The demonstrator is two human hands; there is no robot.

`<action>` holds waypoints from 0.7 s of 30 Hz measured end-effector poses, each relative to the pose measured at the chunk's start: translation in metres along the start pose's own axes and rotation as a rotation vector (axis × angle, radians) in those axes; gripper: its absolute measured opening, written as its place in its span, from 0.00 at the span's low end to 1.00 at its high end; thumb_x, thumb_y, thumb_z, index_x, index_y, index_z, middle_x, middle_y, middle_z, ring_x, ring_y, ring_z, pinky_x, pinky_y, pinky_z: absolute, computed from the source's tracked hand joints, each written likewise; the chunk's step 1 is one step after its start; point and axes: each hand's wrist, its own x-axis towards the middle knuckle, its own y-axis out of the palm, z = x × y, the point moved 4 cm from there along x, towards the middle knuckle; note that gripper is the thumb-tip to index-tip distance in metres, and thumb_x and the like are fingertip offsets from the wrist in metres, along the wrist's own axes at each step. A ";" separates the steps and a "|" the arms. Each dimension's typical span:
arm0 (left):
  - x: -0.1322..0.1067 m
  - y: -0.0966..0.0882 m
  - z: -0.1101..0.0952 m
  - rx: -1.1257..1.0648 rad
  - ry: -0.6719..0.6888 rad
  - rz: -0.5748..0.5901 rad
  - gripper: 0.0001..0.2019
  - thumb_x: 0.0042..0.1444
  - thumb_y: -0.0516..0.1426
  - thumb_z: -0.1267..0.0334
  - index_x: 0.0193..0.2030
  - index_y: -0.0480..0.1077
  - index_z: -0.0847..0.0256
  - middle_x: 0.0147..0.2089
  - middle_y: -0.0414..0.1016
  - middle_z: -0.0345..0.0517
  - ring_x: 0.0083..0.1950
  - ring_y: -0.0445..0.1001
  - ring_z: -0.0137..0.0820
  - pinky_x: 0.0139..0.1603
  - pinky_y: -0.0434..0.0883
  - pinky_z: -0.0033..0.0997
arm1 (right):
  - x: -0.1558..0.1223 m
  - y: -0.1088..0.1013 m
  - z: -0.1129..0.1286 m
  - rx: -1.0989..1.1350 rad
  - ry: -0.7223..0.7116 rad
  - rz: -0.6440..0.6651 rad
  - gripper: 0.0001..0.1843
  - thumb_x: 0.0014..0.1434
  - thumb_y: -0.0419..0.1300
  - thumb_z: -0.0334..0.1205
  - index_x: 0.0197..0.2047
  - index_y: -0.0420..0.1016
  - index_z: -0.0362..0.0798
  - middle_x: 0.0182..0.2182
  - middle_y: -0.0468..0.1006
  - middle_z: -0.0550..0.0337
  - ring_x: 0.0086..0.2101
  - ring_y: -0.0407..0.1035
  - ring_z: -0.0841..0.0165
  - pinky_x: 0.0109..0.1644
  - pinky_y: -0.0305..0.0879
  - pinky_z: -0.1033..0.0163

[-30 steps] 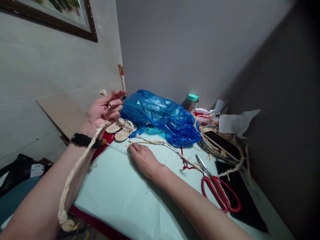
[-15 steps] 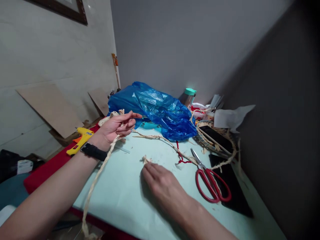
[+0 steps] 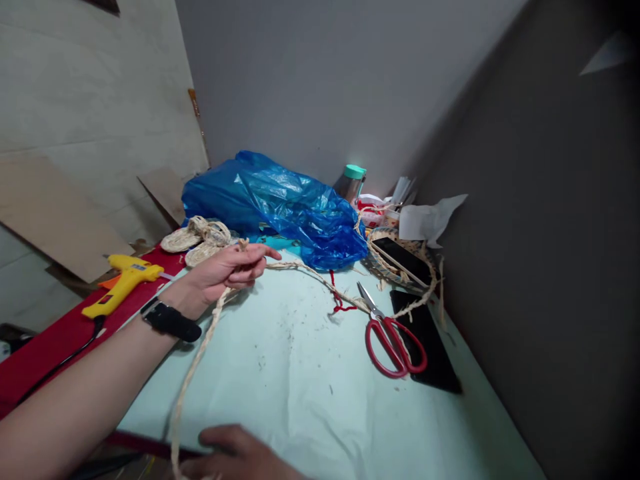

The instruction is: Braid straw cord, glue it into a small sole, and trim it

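Observation:
My left hand (image 3: 233,270) is closed around a cream braided cord (image 3: 200,353), its index finger stretched out to the right. A short frayed tip of the cord shows above the fingers. From the palm the cord hangs down past the table's front edge. My right hand (image 3: 245,457) is low at the bottom of the view, blurred and partly cut off, beside the hanging cord; whether it grips the cord cannot be made out. Behind my left hand lie small woven straw slippers (image 3: 200,237). Red-handled scissors (image 3: 395,340) lie on the right of the pale green table covering (image 3: 310,373).
At left, a yellow glue gun (image 3: 123,283) lies on red cloth (image 3: 50,353). A blue plastic bag (image 3: 280,207) fills the back. Farther right are a lidded bottle (image 3: 353,183), a basket with a phone (image 3: 405,257), a dark flat panel (image 3: 435,360) and thin cord with red yarn (image 3: 340,303).
My right hand has left the mid-table, where it held a pale fibre scrap, and moved toward me to the bottom edge. My left hand keeps the cord. The view has shifted right.

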 end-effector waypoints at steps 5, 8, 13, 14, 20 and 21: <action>0.001 0.015 0.014 0.042 -0.076 0.094 0.08 0.61 0.58 0.71 0.43 0.78 0.70 0.24 0.69 0.40 0.14 0.45 0.12 0.12 0.47 0.10 | -0.037 -0.067 -0.042 -0.134 0.156 -0.189 0.25 0.66 0.54 0.40 0.64 0.65 0.39 0.60 0.73 0.38 0.60 0.67 0.54 0.64 0.64 0.43; -0.003 0.030 0.018 0.052 -0.110 0.147 0.08 0.62 0.58 0.70 0.44 0.78 0.68 0.26 0.71 0.41 0.15 0.44 0.12 0.13 0.44 0.12 | -0.053 -0.073 -0.053 -0.334 0.271 -0.274 0.25 0.65 0.54 0.34 0.64 0.64 0.38 0.61 0.70 0.32 0.61 0.65 0.47 0.58 0.71 0.42; -0.015 0.060 0.028 0.032 -0.177 0.249 0.04 0.59 0.57 0.70 0.38 0.74 0.65 0.28 0.75 0.45 0.15 0.45 0.13 0.15 0.43 0.16 | -0.046 -0.102 -0.044 -0.020 0.081 -0.386 0.23 0.65 0.53 0.28 0.62 0.65 0.47 0.47 0.81 0.50 0.45 0.77 0.66 0.50 0.75 0.65; -0.016 0.066 0.031 0.026 -0.203 0.274 0.03 0.58 0.57 0.70 0.37 0.73 0.64 0.28 0.76 0.45 0.15 0.44 0.14 0.15 0.43 0.17 | -0.042 -0.119 -0.047 0.011 0.160 -0.451 0.22 0.65 0.53 0.26 0.60 0.66 0.50 0.45 0.81 0.54 0.44 0.76 0.67 0.48 0.74 0.66; -0.020 0.092 0.061 0.051 -0.387 0.377 0.11 0.57 0.55 0.68 0.26 0.74 0.67 0.12 0.53 0.30 0.12 0.40 0.19 0.14 0.41 0.24 | -0.010 -0.165 -0.078 0.208 0.384 -0.358 0.13 0.66 0.61 0.38 0.54 0.74 0.52 0.39 0.78 0.59 0.41 0.73 0.67 0.47 0.69 0.62; -0.020 0.094 0.066 0.061 -0.411 0.379 0.11 0.56 0.55 0.68 0.25 0.74 0.67 0.11 0.49 0.28 0.12 0.39 0.19 0.14 0.40 0.25 | -0.007 -0.162 -0.082 0.271 0.382 -0.330 0.10 0.65 0.62 0.38 0.50 0.76 0.52 0.38 0.78 0.61 0.40 0.73 0.68 0.45 0.68 0.64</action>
